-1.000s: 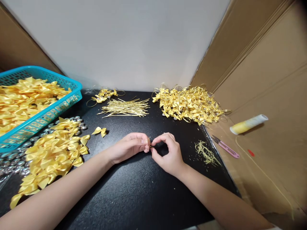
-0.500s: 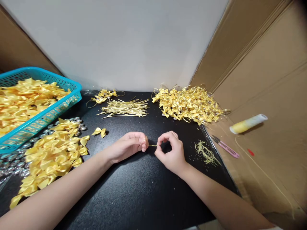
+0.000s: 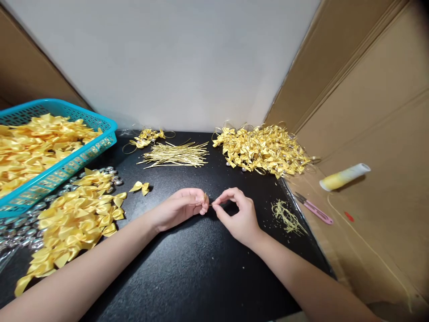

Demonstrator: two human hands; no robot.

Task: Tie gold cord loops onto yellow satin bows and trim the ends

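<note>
Over the middle of the black table, my left hand [image 3: 186, 203] is closed in a pinch on a thin gold cord [image 3: 210, 205]. My right hand [image 3: 237, 214] pinches the same cord's other end between thumb and forefinger, just right of the left fingertips. Only a short stretch of cord shows between the hands; the rest is hidden by the fingers. A single yellow ribbon bow [image 3: 140, 188] lies on the table left of my left hand. Behind the hands is a bundle of cut gold cords [image 3: 176, 155].
A teal basket [image 3: 80, 158] of yellow bows stands at left, beside loose bows [image 3: 77, 219] and shiny beads [image 3: 20, 226]. Finished-looking bows on cord loops [image 3: 261, 150] are heaped back right, a few more [image 3: 145, 137] back left. Cord scraps [image 3: 287, 217], pink snips [image 3: 317, 211] and a spool [image 3: 345, 176] are at right.
My right hand has moved slightly left, so the fingertips of both hands are closer and less cord shows between them. The view has shifted a little.
</note>
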